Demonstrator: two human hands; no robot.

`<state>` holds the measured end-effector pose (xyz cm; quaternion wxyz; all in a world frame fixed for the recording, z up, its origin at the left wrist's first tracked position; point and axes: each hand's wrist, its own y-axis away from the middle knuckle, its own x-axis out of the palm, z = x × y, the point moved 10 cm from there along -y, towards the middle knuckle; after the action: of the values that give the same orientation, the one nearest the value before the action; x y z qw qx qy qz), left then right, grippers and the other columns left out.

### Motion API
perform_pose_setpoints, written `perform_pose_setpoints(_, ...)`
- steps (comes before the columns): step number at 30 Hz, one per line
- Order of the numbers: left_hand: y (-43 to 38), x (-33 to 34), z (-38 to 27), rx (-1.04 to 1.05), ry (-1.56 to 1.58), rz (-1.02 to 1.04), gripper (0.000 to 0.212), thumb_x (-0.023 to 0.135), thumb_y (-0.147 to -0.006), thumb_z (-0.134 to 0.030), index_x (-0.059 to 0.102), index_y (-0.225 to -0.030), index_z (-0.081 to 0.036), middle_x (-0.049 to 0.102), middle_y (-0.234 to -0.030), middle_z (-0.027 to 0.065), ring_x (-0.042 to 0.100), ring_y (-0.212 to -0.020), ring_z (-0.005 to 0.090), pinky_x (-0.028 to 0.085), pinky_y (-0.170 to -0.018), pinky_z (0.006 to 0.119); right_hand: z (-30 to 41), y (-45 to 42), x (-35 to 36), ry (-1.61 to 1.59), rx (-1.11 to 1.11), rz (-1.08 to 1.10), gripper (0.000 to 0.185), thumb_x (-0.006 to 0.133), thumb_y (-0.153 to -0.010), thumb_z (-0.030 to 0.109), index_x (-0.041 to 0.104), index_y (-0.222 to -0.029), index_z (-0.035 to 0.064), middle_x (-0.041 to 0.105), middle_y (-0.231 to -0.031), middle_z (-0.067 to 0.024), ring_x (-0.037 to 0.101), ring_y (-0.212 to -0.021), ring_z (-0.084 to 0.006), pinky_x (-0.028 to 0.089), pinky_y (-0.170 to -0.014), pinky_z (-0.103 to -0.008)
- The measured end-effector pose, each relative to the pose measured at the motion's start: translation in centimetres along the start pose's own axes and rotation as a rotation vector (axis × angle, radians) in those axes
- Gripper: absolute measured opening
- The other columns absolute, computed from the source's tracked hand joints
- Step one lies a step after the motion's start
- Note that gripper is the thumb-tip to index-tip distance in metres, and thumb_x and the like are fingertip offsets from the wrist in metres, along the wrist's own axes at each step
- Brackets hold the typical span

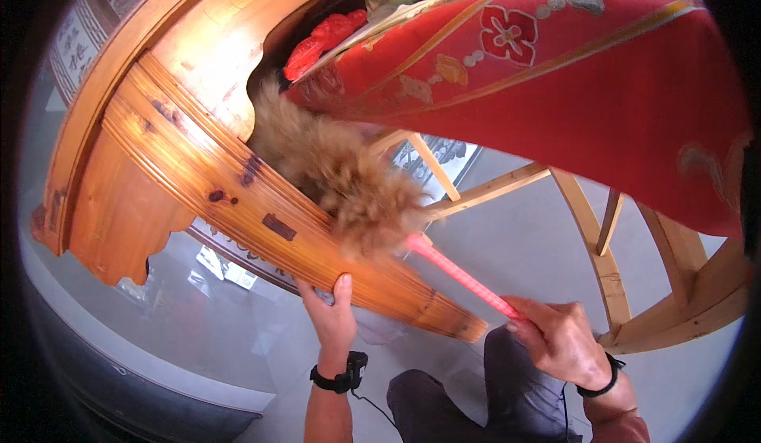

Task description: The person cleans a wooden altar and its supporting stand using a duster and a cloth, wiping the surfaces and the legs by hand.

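Observation:
My right hand point(553, 336) grips the pink handle of a feather duster point(351, 181). The duster's brown, fluffy head is slightly blurred and lies against the inner side of a varnished wooden table leg point(238, 169), its far tip beneath the scalloped apron point(208, 80). Lower down, my left hand point(330, 309) holds the outer edge of that same leg, with the thumb on its face and the other fingers partly hidden behind it. Grooves run along the leg, and dark knots mark its surface.
A red patterned cloth point(535, 104) hangs at the upper right, over a pale wooden frame point(594, 253). Beside the cloth's edge lies a red plastic bundle point(324, 42). Clear plastic packets point(226, 267) are visible beyond the leg, and grey floor point(493, 247) shows between the wooden parts.

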<state>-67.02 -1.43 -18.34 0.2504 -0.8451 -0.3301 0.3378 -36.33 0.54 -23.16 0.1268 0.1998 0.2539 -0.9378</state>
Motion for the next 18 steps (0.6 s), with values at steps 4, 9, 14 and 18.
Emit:
perform_pose_setpoints(4,0.0,0.2,-0.8,-0.031,-0.036,-0.033,0.056,0.06,-0.084,-0.013,0.032,-0.128,0.006,0.045,-0.121,0.0193,0.043,-0.111,0.0277,0.03,-0.099,0.038,-1.8,-1.2,-0.4,0.027,-0.019,-0.023,0.02,0.061,-0.081,0.008,0.062,-0.101,0.0029,0.06,-0.066,-0.0179,0.06,-0.06,-0.0352,0.047,-0.053,-0.0393)
perform_pose_setpoints(9,-0.1,0.5,-0.4,-0.025,0.018,-0.022,0.057,0.062,-0.084,-0.012,0.032,-0.129,0.005,0.045,-0.122,0.019,0.042,-0.112,0.0273,0.03,-0.1,0.039,-10.5,-2.5,3.7,0.127,0.108,-0.005,0.021,0.056,-0.087,0.022,0.063,-0.104,0.0119,0.062,-0.074,-0.0181,0.061,-0.068,-0.0372,0.049,-0.059,-0.0453)
perform_pose_setpoints(14,0.1,-0.1,-0.2,0.028,-0.001,-0.081,0.057,0.063,-0.083,-0.011,0.033,-0.128,0.005,0.045,-0.12,0.018,0.042,-0.112,0.0258,0.03,-0.1,0.038,-13.1,-1.4,7.0,0.275,0.139,0.102,0.021,0.054,-0.088,0.025,0.063,-0.101,0.0113,0.062,-0.073,-0.0184,0.061,-0.069,-0.0375,0.048,-0.061,-0.0466)
perform_pose_setpoints(18,-0.2,-0.6,-0.8,0.024,-0.015,-0.028,0.057,0.064,-0.082,-0.009,0.033,-0.129,0.004,0.047,-0.118,0.0171,0.045,-0.108,0.0243,0.033,-0.097,0.036,-8.1,-2.8,5.5,0.119,0.006,-0.012,0.018,0.059,-0.086,0.02,0.063,-0.098,0.0078,0.062,-0.074,-0.0185,0.061,-0.067,-0.0361,0.049,-0.059,-0.0421)
